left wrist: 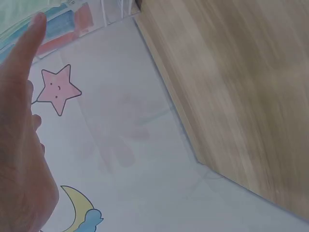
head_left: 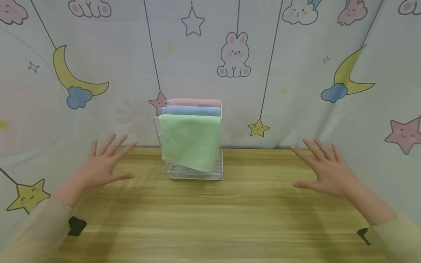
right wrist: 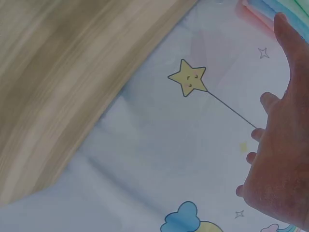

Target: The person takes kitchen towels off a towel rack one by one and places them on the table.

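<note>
Three towels hang on a white wire rack [head_left: 218,174] in the head view: a green towel [head_left: 190,140] in front, a blue towel [head_left: 194,110] behind it and a pink towel [head_left: 197,102] at the back. The green one drapes down over most of the rack. To the left of the rack, my left hand [head_left: 102,168] is held above the table with its fingers spread, touching nothing. My right hand [head_left: 330,175] is likewise spread in the air, well to the right of the rack. Both wrist views show the thumbs extended and no object held.
The wooden table [head_left: 250,219] ends at a pale curtain [head_left: 299,120] printed with moons, stars and rabbits. The rack stands close to that back edge. Dark pieces show beside the left sleeve [head_left: 39,230] and the right sleeve [head_left: 399,237].
</note>
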`<state>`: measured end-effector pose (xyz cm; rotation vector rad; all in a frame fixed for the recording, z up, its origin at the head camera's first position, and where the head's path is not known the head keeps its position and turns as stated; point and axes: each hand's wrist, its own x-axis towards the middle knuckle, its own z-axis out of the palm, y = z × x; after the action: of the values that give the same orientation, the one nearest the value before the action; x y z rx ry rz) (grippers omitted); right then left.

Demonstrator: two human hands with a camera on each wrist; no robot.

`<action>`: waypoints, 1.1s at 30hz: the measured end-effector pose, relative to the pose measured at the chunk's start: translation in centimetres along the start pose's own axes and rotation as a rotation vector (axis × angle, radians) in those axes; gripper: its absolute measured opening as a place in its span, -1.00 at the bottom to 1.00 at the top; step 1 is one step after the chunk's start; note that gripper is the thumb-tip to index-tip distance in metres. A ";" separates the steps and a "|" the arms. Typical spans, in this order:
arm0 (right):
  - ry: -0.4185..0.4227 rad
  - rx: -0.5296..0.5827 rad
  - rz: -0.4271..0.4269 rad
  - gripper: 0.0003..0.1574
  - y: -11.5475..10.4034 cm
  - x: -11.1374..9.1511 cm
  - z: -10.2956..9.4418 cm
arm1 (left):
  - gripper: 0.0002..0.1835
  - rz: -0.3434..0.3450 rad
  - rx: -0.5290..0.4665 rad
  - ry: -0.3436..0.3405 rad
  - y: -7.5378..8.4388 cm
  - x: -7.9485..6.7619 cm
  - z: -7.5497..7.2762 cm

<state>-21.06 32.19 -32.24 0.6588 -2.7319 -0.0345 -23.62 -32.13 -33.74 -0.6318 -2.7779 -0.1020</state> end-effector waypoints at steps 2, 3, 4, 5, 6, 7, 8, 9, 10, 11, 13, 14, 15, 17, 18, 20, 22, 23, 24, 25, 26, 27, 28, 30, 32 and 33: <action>0.018 -0.011 -0.022 0.28 -0.2 0.6 -0.4 | 0.05 -0.011 -0.012 0.003 -0.1 0.6 -0.4; 0.023 -0.019 -0.032 0.27 -0.3 0.9 -0.6 | 0.04 -0.018 -0.019 0.003 -0.1 1.0 -0.6; 0.026 -0.028 -0.041 0.27 -0.4 1.2 -0.8 | 0.04 -0.017 -0.027 0.007 -0.1 1.4 -0.7; 0.029 -0.033 -0.048 0.27 -0.5 1.5 -1.0 | 0.04 -0.015 -0.033 0.012 0.0 1.8 -0.9; 0.029 -0.039 -0.054 0.27 -0.7 1.8 -1.2 | 0.04 -0.014 -0.045 0.015 0.0 2.2 -0.9; 0.028 -0.043 -0.059 0.27 -0.8 2.1 -1.4 | 0.04 -0.010 -0.060 0.018 0.0 2.6 -1.0; 0.026 -0.046 -0.063 0.27 -0.9 2.4 -1.6 | 0.03 -0.004 -0.076 0.019 0.2 3.0 -1.0; 0.024 -0.049 -0.070 0.27 -1.1 2.8 -1.8 | 0.03 -0.004 -0.088 0.015 0.3 3.4 -1.1; 0.022 -0.051 -0.075 0.27 -1.2 3.1 -2.0 | 0.03 -0.001 -0.104 0.014 0.4 3.8 -1.1; 0.023 -0.053 -0.082 0.27 -1.4 3.5 -2.3 | 0.02 -0.008 -0.119 0.008 0.5 4.1 -1.2; 0.023 -0.063 -0.098 0.27 -1.7 4.3 -2.9 | 0.01 -0.024 -0.152 -0.003 0.8 4.7 -1.3; 0.027 -0.065 -0.107 0.28 -1.8 4.8 -3.1 | 0.00 -0.034 -0.162 -0.005 0.9 5.0 -1.4; 0.032 -0.070 -0.116 0.28 -2.0 5.2 -3.4 | -0.01 -0.046 -0.173 -0.004 0.9 5.3 -1.5; 0.038 -0.081 -0.133 0.29 -2.3 5.9 -4.1 | -0.03 -0.049 -0.191 0.010 1.1 5.7 -1.5; 0.040 -0.088 -0.140 0.29 -2.4 6.3 -4.4 | -0.04 -0.047 -0.196 0.019 1.2 6.0 -1.5; 0.044 -0.103 -0.157 0.29 -2.8 7.1 -5.0 | -0.07 -0.040 -0.207 0.039 1.3 6.4 -1.5; 0.043 -0.125 -0.175 0.27 -3.2 7.9 -5.7 | -0.09 -0.033 -0.225 0.062 1.5 6.7 -1.4; 0.042 -0.133 -0.184 0.27 -3.4 8.3 -6.0 | -0.11 -0.037 -0.243 0.073 1.7 6.9 -1.3; 0.041 -0.141 -0.192 0.27 -3.7 8.7 -6.3 | -0.13 -0.042 -0.262 0.087 1.8 7.0 -1.2; 0.040 -0.144 -0.201 0.26 -4.0 9.1 -6.6 | -0.16 -0.048 -0.288 0.103 1.9 7.2 -1.0; 0.044 -0.149 -0.212 0.25 -4.3 9.5 -6.8 | -0.19 -0.056 -0.316 0.120 2.0 7.3 -0.8; 0.048 -0.149 -0.223 0.25 -4.6 9.9 -7.1 | -0.23 -0.064 -0.349 0.141 2.2 7.4 -0.6; 0.053 -0.150 -0.233 0.25 -4.9 10.2 -7.3 | -0.27 -0.063 -0.392 0.170 2.3 7.5 -0.2; 0.064 -0.152 -0.252 0.25 -5.7 10.9 -7.9 | -0.34 -0.064 -0.475 0.217 2.5 7.7 0.4; 0.071 -0.156 -0.266 0.25 -6.5 11.4 -8.4 | -0.40 -0.069 -0.555 0.248 2.8 7.8 1.0; 0.074 -0.155 -0.271 0.25 -6.8 11.6 -8.6 | -0.43 -0.066 -0.591 0.259 2.9 7.9 1.2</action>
<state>-24.98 21.40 -21.16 0.9581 -2.5198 -0.2767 -29.50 -26.07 -32.55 -0.6008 -2.5010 -0.9700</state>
